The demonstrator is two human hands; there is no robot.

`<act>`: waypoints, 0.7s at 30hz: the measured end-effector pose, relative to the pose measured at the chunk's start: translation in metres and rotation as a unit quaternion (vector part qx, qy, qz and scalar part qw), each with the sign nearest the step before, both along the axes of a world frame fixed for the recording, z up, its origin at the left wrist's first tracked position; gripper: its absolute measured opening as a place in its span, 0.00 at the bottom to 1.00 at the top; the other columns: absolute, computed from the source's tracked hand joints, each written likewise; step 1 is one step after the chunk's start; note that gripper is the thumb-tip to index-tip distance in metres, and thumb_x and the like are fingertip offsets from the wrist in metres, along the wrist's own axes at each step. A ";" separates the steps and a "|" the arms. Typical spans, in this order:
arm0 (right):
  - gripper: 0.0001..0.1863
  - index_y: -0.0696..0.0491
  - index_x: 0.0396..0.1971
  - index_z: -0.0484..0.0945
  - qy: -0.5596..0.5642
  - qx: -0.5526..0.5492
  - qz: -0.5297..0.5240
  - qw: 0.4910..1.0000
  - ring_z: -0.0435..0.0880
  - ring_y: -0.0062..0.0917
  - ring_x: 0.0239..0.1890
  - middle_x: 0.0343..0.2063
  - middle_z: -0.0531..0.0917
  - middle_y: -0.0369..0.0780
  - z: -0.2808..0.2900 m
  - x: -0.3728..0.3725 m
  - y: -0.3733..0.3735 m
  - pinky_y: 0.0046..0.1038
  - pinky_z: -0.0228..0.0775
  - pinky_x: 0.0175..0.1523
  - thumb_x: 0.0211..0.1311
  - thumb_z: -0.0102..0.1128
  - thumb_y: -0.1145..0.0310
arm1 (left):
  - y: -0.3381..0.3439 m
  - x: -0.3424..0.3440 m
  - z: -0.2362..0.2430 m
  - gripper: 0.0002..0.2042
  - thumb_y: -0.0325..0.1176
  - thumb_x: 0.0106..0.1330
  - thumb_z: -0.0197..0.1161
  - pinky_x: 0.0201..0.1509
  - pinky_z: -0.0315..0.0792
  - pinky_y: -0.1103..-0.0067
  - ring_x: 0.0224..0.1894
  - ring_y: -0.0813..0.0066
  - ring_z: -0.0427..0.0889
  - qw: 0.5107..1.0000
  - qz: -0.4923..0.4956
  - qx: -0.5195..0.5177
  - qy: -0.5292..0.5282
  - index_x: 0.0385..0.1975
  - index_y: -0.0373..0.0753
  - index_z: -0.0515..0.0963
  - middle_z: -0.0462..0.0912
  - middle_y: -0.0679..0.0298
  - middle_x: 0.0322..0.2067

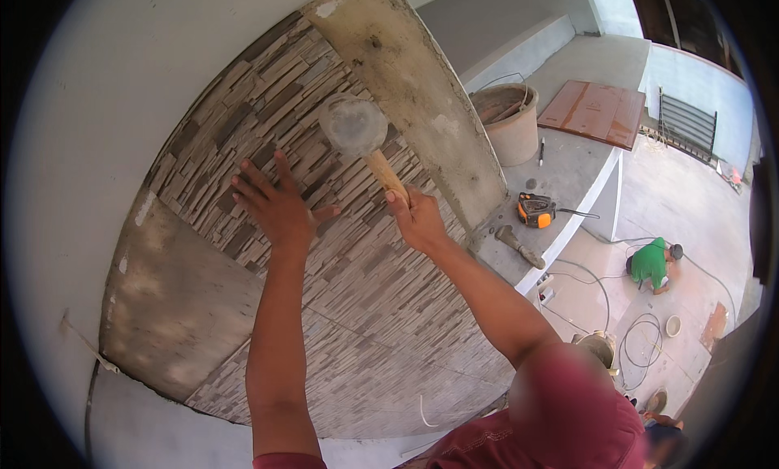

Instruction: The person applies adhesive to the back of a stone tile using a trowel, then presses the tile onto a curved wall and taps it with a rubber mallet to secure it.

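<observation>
My left hand [280, 205] lies with fingers spread on a wall tile [268, 120] patterned like stacked stone strips in brown, grey and beige. In my right hand [415, 217] is the wooden handle of a mallet [353, 126]. Its pale, round head is up and to the right of my left hand, over the tiled wall. I cannot tell whether the head touches the tile. Bare cement [182, 299] borders the tiles at the lower left, and another bare cement strip [422, 104] runs along their right side.
On the ledge [560, 165] at right are a bucket [515, 132], a reddish-brown panel [596, 112], an orange-and-black tape measure [537, 211] and a cement-smeared tool [519, 247]. Below, a person in green [649, 262] crouches near cables [641, 339] and a pail [599, 347].
</observation>
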State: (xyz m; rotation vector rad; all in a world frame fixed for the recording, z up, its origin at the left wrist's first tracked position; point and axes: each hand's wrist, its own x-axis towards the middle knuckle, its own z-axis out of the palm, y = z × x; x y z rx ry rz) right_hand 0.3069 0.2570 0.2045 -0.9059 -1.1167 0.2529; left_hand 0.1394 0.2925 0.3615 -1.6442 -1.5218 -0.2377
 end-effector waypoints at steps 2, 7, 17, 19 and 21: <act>0.34 0.64 0.34 0.76 -0.005 0.074 -0.005 0.997 0.78 0.37 0.17 0.13 0.75 0.46 0.011 -0.004 0.003 0.37 0.68 0.26 0.73 0.49 0.41 | -0.002 -0.001 0.002 0.75 0.80 0.35 0.66 0.74 0.35 0.42 0.73 0.21 0.25 1.000 0.001 -0.010 -0.007 0.76 0.47 0.26 0.23 0.28 0.71; 0.32 0.65 0.34 0.75 -0.069 -0.013 0.004 0.998 0.77 0.41 0.16 0.13 0.75 0.48 0.040 0.007 0.010 0.38 0.69 0.26 0.72 0.52 0.44 | 0.007 -0.002 -0.003 0.75 0.79 0.34 0.68 0.74 0.32 0.43 0.73 0.22 0.24 0.999 -0.025 0.008 -0.020 0.77 0.48 0.27 0.21 0.29 0.72; 0.31 0.64 0.29 0.76 -0.086 -0.017 0.013 0.996 0.82 0.50 0.21 0.14 0.77 0.53 0.083 0.010 0.003 0.42 0.71 0.28 0.71 0.54 0.45 | 0.004 -0.007 -0.005 0.76 0.77 0.33 0.71 0.74 0.28 0.43 0.73 0.24 0.22 0.998 -0.042 0.008 -0.040 0.77 0.48 0.28 0.21 0.30 0.72; 0.31 0.64 0.28 0.76 -0.094 0.013 0.004 0.995 0.82 0.50 0.22 0.15 0.77 0.53 0.089 0.016 -0.001 0.42 0.72 0.28 0.71 0.54 0.45 | -0.001 0.000 -0.003 0.76 0.76 0.34 0.72 0.74 0.28 0.43 0.73 0.25 0.21 0.998 -0.039 -0.007 -0.049 0.77 0.48 0.28 0.21 0.31 0.72; 0.31 0.65 0.28 0.75 -0.098 0.052 0.000 0.994 0.82 0.50 0.23 0.15 0.77 0.53 0.086 0.016 0.005 0.43 0.72 0.28 0.71 0.54 0.45 | -0.002 0.002 -0.004 0.75 0.76 0.34 0.72 0.74 0.28 0.43 0.73 0.25 0.21 0.998 -0.037 -0.015 -0.054 0.77 0.48 0.28 0.20 0.31 0.72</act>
